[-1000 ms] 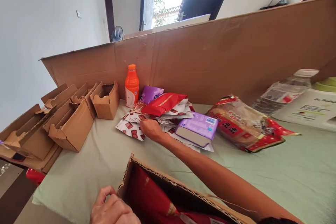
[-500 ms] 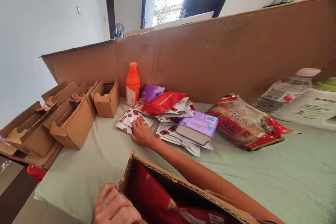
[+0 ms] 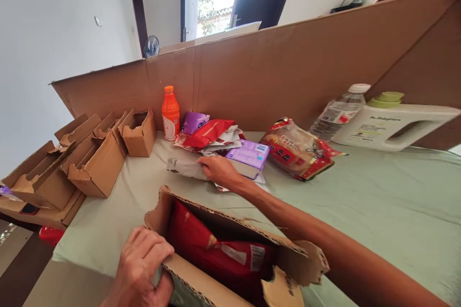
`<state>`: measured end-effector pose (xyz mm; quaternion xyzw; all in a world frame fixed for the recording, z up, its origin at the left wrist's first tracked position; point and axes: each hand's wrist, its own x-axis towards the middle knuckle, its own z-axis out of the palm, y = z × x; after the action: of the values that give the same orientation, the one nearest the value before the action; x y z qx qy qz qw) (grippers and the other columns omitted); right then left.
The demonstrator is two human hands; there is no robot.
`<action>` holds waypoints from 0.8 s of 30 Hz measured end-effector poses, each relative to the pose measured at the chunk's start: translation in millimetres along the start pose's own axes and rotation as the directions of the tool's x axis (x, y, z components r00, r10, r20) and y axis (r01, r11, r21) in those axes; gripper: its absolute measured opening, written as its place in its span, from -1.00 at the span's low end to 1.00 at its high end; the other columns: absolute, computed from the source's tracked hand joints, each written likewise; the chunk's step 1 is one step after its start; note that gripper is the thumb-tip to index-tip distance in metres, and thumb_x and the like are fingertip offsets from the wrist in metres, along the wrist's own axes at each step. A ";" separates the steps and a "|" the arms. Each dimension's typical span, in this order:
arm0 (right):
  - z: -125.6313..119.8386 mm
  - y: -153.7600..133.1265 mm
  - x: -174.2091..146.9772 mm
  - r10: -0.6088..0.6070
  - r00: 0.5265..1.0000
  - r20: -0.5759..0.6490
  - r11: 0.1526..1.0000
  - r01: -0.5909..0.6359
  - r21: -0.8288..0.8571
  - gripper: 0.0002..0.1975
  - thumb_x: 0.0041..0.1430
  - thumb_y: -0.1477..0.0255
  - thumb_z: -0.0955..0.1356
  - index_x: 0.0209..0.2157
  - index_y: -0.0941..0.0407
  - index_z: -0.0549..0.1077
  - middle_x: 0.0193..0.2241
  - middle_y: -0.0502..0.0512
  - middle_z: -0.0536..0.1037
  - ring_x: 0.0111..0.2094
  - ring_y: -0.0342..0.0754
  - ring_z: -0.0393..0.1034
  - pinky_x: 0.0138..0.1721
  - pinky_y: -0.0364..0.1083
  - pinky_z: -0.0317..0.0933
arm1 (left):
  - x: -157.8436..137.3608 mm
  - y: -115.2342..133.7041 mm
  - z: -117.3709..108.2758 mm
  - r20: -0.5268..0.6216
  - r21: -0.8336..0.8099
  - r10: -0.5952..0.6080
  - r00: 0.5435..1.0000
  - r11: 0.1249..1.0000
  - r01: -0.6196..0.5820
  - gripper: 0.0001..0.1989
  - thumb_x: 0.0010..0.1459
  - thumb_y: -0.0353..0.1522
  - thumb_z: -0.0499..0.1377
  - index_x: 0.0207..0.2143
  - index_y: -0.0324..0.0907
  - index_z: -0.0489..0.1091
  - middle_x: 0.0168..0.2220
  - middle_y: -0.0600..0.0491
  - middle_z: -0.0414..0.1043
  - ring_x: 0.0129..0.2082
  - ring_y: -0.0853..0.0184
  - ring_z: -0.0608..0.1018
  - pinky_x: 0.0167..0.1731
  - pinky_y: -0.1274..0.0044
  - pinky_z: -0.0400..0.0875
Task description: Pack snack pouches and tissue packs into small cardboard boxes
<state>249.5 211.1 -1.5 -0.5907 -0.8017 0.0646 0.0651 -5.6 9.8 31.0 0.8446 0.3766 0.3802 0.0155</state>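
My left hand [image 3: 146, 264] grips the near left wall of an open cardboard box [image 3: 212, 278], fingers curled over its edge. Inside that box lie red packages [image 3: 196, 230], one with a barcode label. Beyond the box, my right hand [image 3: 219, 171] is closed on the right end of a white snack packet [image 3: 185, 168], which looks blurred and tilted off the cloth. Just behind are a red packet [image 3: 209, 134] on white packets, and a purple tissue pack [image 3: 248, 156] resting on more white packets. Another purple pack [image 3: 194, 122] sits by an orange bottle [image 3: 170, 115].
Several small open cardboard boxes [image 3: 95, 170] stand at the left. A red-and-clear food bag [image 3: 297, 148], a clear plastic bottle [image 3: 338, 112] and a white jug with a green cap [image 3: 392, 124] are on the right. A tall cardboard wall [image 3: 288, 67] runs along the back.
My right hand has gone from lying on the white packets to gripping one and shifting it rightward. The view has turned right, and more of the near box shows.
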 end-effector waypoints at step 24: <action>-23.1 46.2 -127.7 -0.103 0.976 0.192 0.994 0.105 0.003 -0.81 0.19 0.53 0.33 -0.35 0.07 0.61 -0.38 0.15 0.66 -0.29 0.05 0.55 -0.39 -0.10 0.06 | 122.7 8.7 -7.3 0.845 0.039 0.039 0.533 0.990 -0.134 -0.64 0.12 -0.46 0.16 -0.03 -0.06 0.51 -0.09 0.02 0.61 -0.18 0.20 0.65 -0.21 0.49 0.51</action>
<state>334.5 103.3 9.3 -0.5392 -0.8343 0.1147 -0.0112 47.5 81.1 116.3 0.9404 0.2988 -0.0915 0.1340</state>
